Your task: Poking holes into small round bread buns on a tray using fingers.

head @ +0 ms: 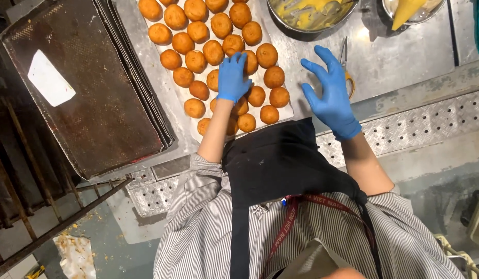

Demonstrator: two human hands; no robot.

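Head view, looking straight down. Steel table (404, 62) fills the upper half of the frame. Stack of dark baking trays (89, 98) lies at upper left, a white patch on the top one. Sheet (172, 95) of golden-brown buns (221, 25) runs from top centre down to mid-frame, its lower edge at the person's black apron (280, 160). Metal bowl (311, 13) with yellow batter sits at top centre-right; a second bowl (435, 8) holding a yellow cone sits at top right. Left hand (233, 77), in a blue glove, rests palm down on the buns at the centre of the sheet, fingers loosely curved over one and not clenched. Right hand (330, 95), also blue-gloved, is spread wide and grasps nothing, just right of the sheet. Scissors (347, 70) lie on the table, partly hidden behind the right hand.
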